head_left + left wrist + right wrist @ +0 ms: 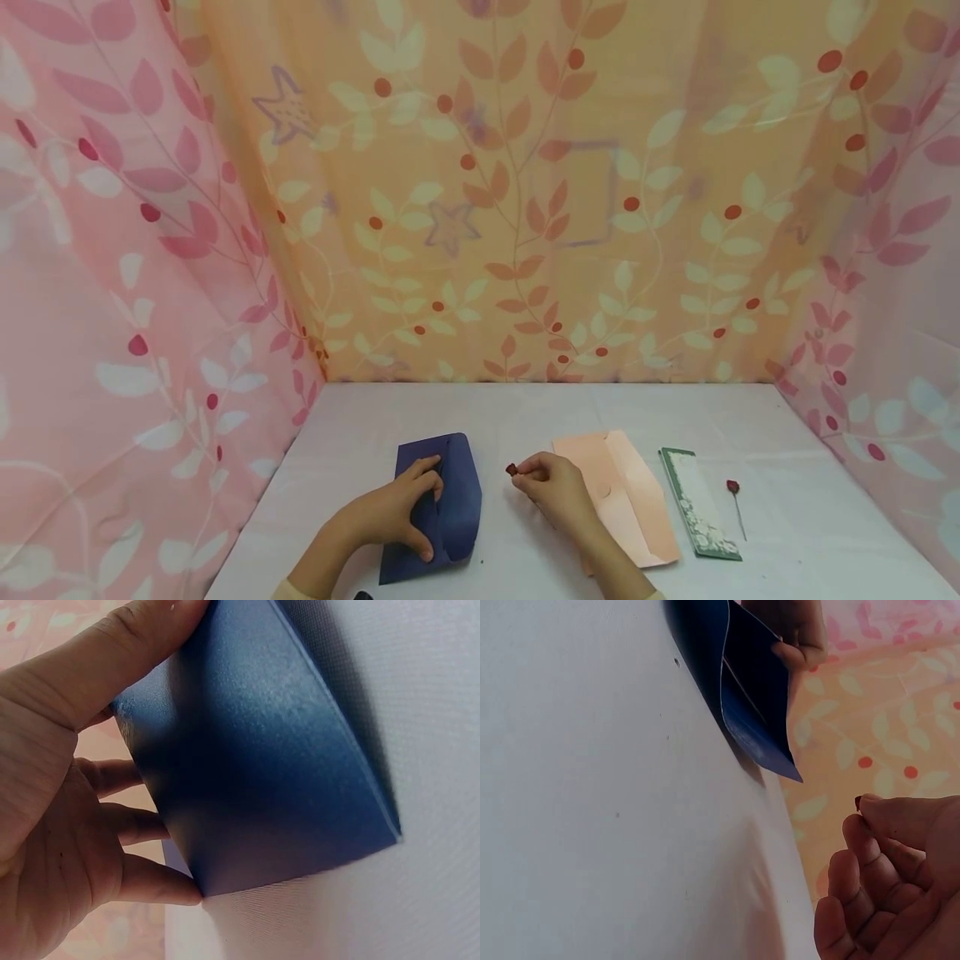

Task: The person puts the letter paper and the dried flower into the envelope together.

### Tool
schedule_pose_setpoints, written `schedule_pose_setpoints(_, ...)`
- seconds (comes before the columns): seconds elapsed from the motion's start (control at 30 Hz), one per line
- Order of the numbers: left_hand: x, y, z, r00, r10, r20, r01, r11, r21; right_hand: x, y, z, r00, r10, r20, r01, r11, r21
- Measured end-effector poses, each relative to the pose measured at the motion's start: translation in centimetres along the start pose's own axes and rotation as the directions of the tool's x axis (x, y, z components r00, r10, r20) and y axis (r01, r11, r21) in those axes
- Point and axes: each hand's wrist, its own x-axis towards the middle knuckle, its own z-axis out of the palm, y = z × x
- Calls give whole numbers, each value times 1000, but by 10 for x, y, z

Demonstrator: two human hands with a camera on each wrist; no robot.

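Note:
On the left of the table lies a dark blue envelope [461, 508], its flap folded out to the right. My left hand [393, 512] grips it, thumb on one face and fingertips at its edge; the left wrist view shows the blue paper [262, 765] raised off the cloth. Seen from the right wrist, the envelope's mouth [754, 705] gapes. Between thumb and index finger, my right hand [558, 492] pinches a small dark red flower [512, 469], mostly covered by the fingertips. That hand is to the right of the blue envelope, apart from it.
A peach envelope [611, 492] with its flap out lies under and beyond the right forearm. Farther right are a green-bordered floral card [697, 504] and a red flower on a thin stem [734, 487]. A small black object [363, 596] shows at the front edge. Patterned curtains enclose the white table.

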Motion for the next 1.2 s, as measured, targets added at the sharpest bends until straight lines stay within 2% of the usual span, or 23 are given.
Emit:
schedule_pose_setpoints(0.33, 1, 0, 2, 1000, -12, 1, 12, 1000, 2, 6, -10, 17, 995, -68, 72, 67, 998, 14)
schedule_pose_setpoints(0.57, 2, 0, 2, 1000, 17, -14, -16, 1000, 24, 12, -18, 30, 986, -87, 144, 74, 992, 98)
schedule_pose_setpoints(0.83, 1, 0, 0, 1000, 26, -16, -25, 999, 23, 17, -23, 50, 986, -64, 153, 36, 983, 180)
schedule_pose_setpoints(1.03, 2, 2, 1, 1000, 25, -9, -25, 1000, 18, 22, -23, 62, 993, -16, 116, -7, 980, 198)
schedule_pose_setpoints(1.2, 1, 3, -1, 999, 31, -13, -30, 999, 33, 27, -22, 71, 993, -28, 117, 2, 976, 216)
